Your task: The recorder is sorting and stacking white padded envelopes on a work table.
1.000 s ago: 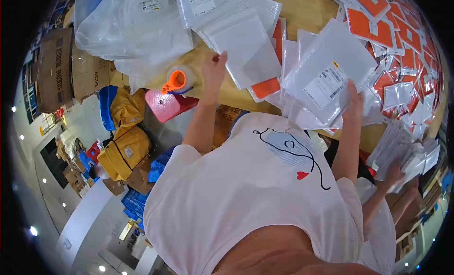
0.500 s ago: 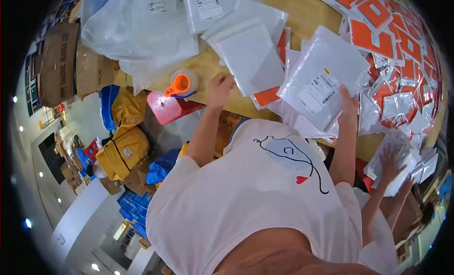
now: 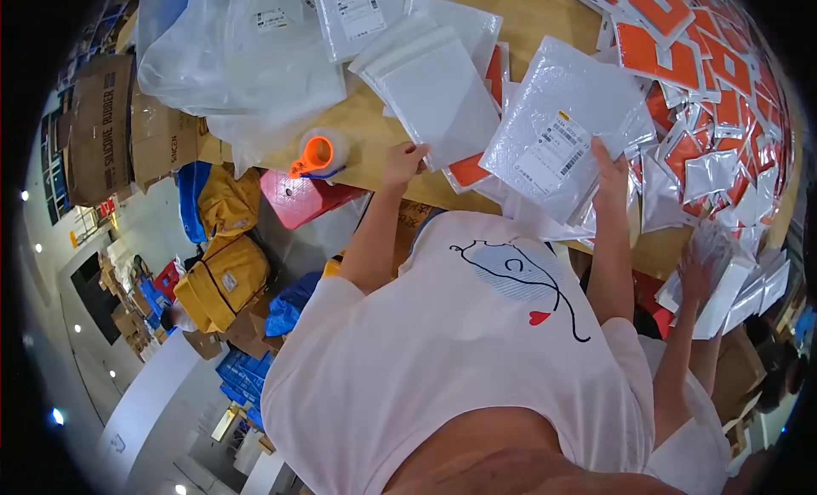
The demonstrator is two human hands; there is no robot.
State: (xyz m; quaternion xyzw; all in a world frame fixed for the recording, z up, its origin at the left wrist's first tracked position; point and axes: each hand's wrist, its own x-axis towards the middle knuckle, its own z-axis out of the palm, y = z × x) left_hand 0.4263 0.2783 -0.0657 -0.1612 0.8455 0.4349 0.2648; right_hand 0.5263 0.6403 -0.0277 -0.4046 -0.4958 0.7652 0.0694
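My right hand (image 3: 608, 173) grips a flat white bubble-wrap package (image 3: 557, 91) by its near right edge, thumb on top beside a shipping label. Its other fingers are hidden underneath. To the left, my left hand (image 3: 403, 165) is closed, with its fingertips pinched at the near corner of a flat white packet in a clear plastic sleeve (image 3: 442, 99). That packet tops a loose, fanned stack. Orange and white packets (image 3: 471, 170) show below the stack and between the two hands.
An orange tape dispenser (image 3: 317, 154) stands near the table's edge. Clear plastic bags (image 3: 247, 61) lie far left, by a labelled packet (image 3: 357, 14). Orange-and-white packets (image 3: 723, 103) heap at right, where another person's hand (image 3: 698, 274) touches plastic-wrapped packets. Cardboard boxes (image 3: 100, 129) are at left.
My left fingertips have come to the packet's corner and closed there. The labelled package in my right hand has shifted slightly left and away from me. The whole view has moved a little.
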